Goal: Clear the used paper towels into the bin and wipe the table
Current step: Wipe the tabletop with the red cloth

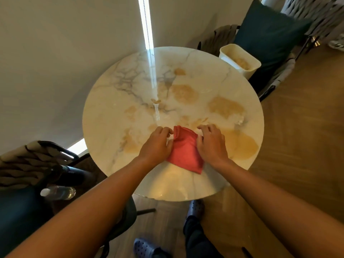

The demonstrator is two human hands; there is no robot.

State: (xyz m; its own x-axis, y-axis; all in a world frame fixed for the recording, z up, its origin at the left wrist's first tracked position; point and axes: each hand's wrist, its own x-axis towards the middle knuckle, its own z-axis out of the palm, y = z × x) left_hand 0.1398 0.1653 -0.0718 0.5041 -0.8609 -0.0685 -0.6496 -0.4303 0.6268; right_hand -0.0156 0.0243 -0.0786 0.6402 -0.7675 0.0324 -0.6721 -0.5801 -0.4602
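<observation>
A red cloth (186,151) lies folded on the near part of the round marble table (115,101). My left hand (157,144) grips the cloth's left edge, thumb against it. My right hand (211,142) presses on and pinches its right edge. The cloth's far edge is bunched up between my two hands. A cream bin (240,59) stands past the table's far right rim, with crumpled paper towels (242,63) inside it. No paper towels are visible on the tabletop.
Woven chairs stand at the left (24,161) and far right (223,38), the latter with a dark cushion (268,38). A plastic water bottle (57,192) lies on the left chair's seat. My feet in dark clogs (195,209) stand under the table's near edge on the wooden floor.
</observation>
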